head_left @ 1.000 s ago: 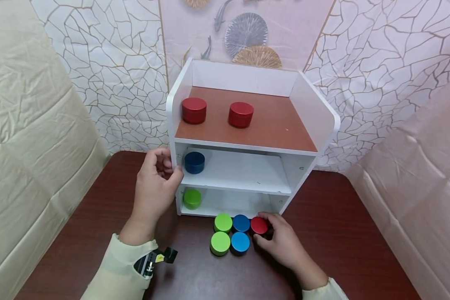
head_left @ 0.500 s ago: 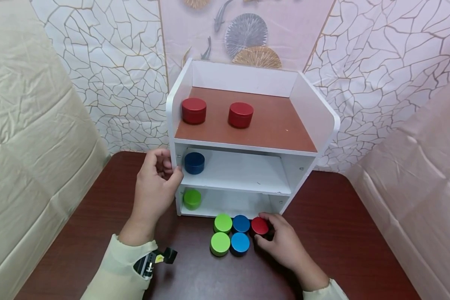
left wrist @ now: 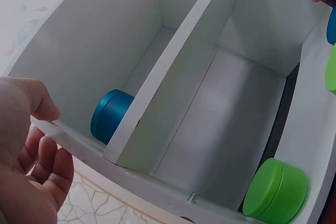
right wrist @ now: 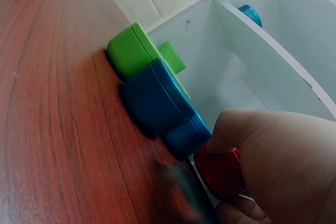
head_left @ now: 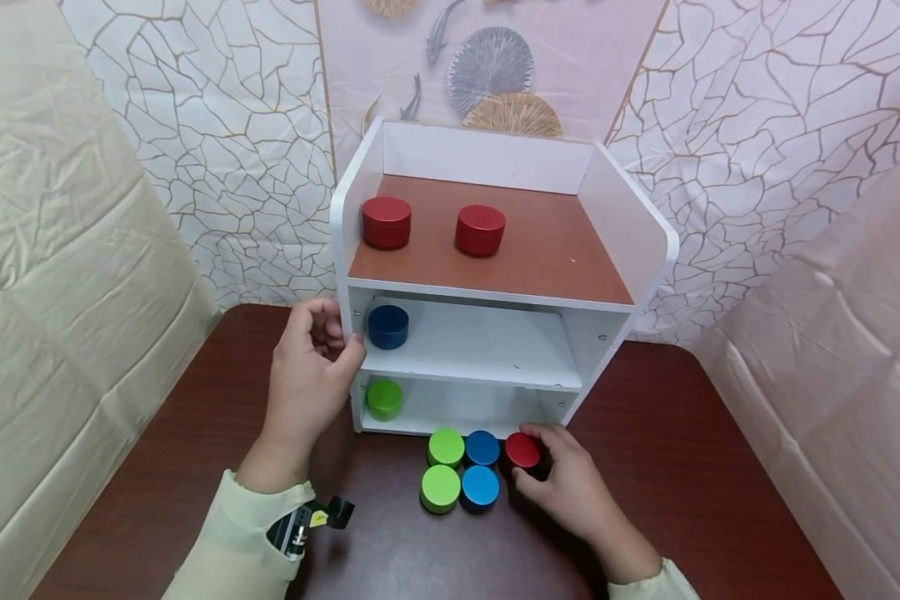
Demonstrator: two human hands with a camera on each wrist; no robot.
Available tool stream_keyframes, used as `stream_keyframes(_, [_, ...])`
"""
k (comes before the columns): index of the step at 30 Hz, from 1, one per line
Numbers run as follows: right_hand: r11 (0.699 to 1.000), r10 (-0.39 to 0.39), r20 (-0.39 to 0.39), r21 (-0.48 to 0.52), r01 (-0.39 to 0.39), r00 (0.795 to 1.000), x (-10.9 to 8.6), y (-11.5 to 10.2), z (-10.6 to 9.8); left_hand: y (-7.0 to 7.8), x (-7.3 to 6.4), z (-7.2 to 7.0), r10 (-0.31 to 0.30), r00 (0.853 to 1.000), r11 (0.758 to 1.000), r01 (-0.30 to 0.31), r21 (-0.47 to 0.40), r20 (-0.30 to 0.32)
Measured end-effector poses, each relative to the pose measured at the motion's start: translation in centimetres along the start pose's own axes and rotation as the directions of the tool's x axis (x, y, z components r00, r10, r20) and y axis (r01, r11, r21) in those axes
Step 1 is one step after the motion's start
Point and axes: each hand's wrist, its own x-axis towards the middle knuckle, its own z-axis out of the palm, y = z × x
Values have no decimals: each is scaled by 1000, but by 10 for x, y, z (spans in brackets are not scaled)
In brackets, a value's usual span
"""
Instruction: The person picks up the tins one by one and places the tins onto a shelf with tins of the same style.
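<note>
Both our hands are gripping: with the left hand (head_left: 309, 383) we are pinching the left side panel (head_left: 341, 258) of the white shelf unit (head_left: 480, 343) — thumb at its edge, fingers curled outside. With the right hand (head_left: 573, 479) we are holding a red lidded tin (head_left: 522, 450) between thumb and fingers, at the counter (head_left: 390, 533) before the bottom shelf. Two lime-green tins (head_left: 440, 488) and two blue tins (head_left: 481, 487) are standing just left of it. Two crimson tins (head_left: 481, 230) are sitting on top — a navy tin (head_left: 388, 327) and a green tin (head_left: 385, 399) are occupying the lower shelves.
</note>
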Motion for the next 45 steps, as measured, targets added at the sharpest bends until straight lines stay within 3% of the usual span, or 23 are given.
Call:
stream_keyframes(9, [1000,11,11,4,-11,1000,0,-4,-4,0,0,0,-9,1000,1000,9,5,5])
stream_keyframes(24, [996,-74,-50,39,76,996,-6,-15,-30,-1,-2,0,-19,1000,1000,19,-5,12])
stream_keyframes(45, [986,-143,-45,79,146,989,-12,-47,-61,1,-1,0,-16,1000,1000,16,-6,8])
